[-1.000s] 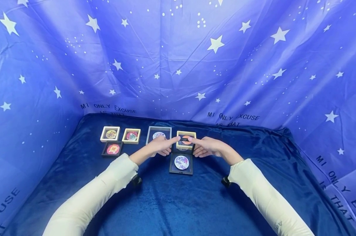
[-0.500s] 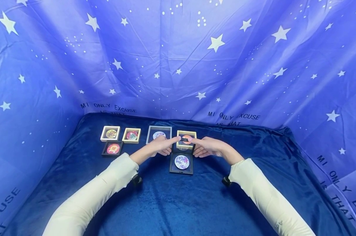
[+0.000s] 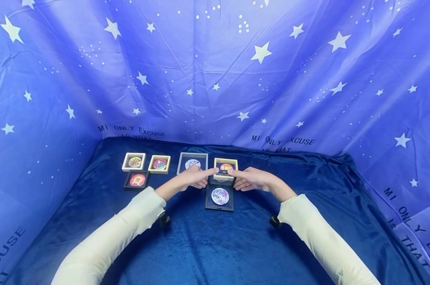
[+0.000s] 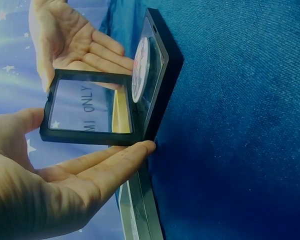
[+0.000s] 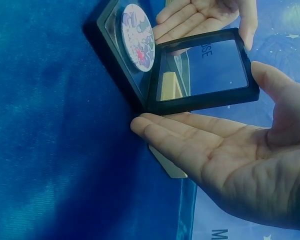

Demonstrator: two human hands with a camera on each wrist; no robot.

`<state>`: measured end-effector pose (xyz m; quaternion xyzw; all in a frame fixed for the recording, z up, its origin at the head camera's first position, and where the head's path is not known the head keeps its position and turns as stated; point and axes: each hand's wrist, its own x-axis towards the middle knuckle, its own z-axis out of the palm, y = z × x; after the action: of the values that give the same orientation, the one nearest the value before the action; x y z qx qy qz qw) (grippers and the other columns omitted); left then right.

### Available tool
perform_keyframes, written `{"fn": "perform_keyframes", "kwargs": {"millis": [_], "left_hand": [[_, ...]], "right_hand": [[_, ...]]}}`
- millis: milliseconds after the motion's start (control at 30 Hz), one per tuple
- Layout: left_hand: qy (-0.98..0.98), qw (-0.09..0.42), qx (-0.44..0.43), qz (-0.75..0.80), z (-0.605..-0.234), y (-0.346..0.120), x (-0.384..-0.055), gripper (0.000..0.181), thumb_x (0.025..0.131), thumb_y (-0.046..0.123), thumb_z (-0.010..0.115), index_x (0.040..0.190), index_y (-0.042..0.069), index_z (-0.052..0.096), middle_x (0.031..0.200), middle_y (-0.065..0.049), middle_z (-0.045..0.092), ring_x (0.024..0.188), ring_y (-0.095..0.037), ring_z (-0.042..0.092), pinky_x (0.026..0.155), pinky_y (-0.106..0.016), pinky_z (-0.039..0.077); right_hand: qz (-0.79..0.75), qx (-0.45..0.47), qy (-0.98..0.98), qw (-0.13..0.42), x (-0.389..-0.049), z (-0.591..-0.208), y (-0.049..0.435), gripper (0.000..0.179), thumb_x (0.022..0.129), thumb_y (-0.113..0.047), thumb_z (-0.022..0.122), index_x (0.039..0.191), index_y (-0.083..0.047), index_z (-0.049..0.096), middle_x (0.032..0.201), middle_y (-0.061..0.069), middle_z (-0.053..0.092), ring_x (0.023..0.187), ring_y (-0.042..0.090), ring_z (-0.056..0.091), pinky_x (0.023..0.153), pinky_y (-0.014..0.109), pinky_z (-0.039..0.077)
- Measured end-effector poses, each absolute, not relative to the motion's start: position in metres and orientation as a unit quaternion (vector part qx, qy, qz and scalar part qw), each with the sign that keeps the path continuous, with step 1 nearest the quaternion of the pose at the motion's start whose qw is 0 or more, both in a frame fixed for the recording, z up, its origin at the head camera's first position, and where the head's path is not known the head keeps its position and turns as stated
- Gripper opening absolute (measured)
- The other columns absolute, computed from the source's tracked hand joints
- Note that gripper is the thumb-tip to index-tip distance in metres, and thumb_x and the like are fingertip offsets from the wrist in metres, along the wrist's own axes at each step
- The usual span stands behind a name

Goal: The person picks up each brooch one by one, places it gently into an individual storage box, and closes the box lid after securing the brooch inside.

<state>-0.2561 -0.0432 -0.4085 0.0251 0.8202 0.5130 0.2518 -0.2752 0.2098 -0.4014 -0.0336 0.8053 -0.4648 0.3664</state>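
Observation:
A black floating-frame display case (image 3: 218,208) stands unfolded on the cloth, with a round purple-and-white badge (image 3: 220,196) on the clear film of its lower half. Its other half, the lid (image 4: 87,138), is raised at the hinge, film see-through. My left hand (image 3: 196,176) holds the lid from the left, thumb on the upper edge and fingers extended down to the hinge. From the opposite side my right hand (image 3: 254,178) does the same, its fingertips (image 5: 139,125) right at the hinge corner. In the head view both thumbs nearly meet at the lid's top.
Behind the lid lies a gold-framed case (image 3: 225,161) with an orange badge. A larger grey-framed case (image 3: 193,154) is beside my left hand. Farther left are a white case (image 3: 133,154), a gold one (image 3: 159,171) and a black one (image 3: 136,187), on blue velvet cloth (image 3: 200,253).
The lid's upper edge has dipped slightly toward me, so more of the orange badge behind it shows. Both hands keep nearly the same place; the lower half and its badge stay put.

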Motion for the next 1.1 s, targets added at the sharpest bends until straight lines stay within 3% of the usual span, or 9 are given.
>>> {"fn": "perform_keyframes", "kwargs": {"millis": [467, 800, 1100], "left_hand": [[0.828, 0.255, 0.076, 0.494, -0.416, -0.052, -0.255, 0.072, 0.094, 0.055, 0.065, 0.127, -0.008, 0.063, 0.12, -0.02, 0.072, 0.114, -0.028, 0.07, 0.098, -0.038, 0.056], [0.836, 0.26, 0.106, 0.472, -0.418, -0.057, -0.253, 0.062, 0.091, 0.053, 0.07, 0.125, 0.001, 0.07, 0.121, -0.012, 0.071, 0.107, -0.022, 0.069, 0.1, -0.041, 0.054], [0.85, 0.243, 0.13, 0.449, -0.422, -0.058, -0.251, 0.069, 0.089, 0.053, 0.073, 0.134, 0.001, 0.065, 0.139, -0.013, 0.065, 0.129, -0.028, 0.061, 0.109, -0.047, 0.047]], "right_hand": [[-0.459, -0.062, 0.814, 0.35, -0.266, -0.406, 0.213, 0.068, 0.102, -0.05, 0.056, 0.139, 0.007, 0.056, 0.144, 0.029, 0.055, 0.137, 0.039, 0.053, 0.113, 0.047, 0.044], [-0.451, -0.108, 0.822, 0.332, -0.259, -0.409, 0.216, 0.059, 0.101, -0.042, 0.062, 0.137, 0.004, 0.06, 0.142, 0.022, 0.06, 0.134, 0.035, 0.057, 0.111, 0.046, 0.046], [-0.4, -0.124, 0.86, 0.292, -0.254, -0.412, 0.216, 0.064, 0.096, -0.049, 0.067, 0.138, -0.001, 0.061, 0.14, 0.017, 0.062, 0.131, 0.03, 0.058, 0.111, 0.052, 0.045]]}}
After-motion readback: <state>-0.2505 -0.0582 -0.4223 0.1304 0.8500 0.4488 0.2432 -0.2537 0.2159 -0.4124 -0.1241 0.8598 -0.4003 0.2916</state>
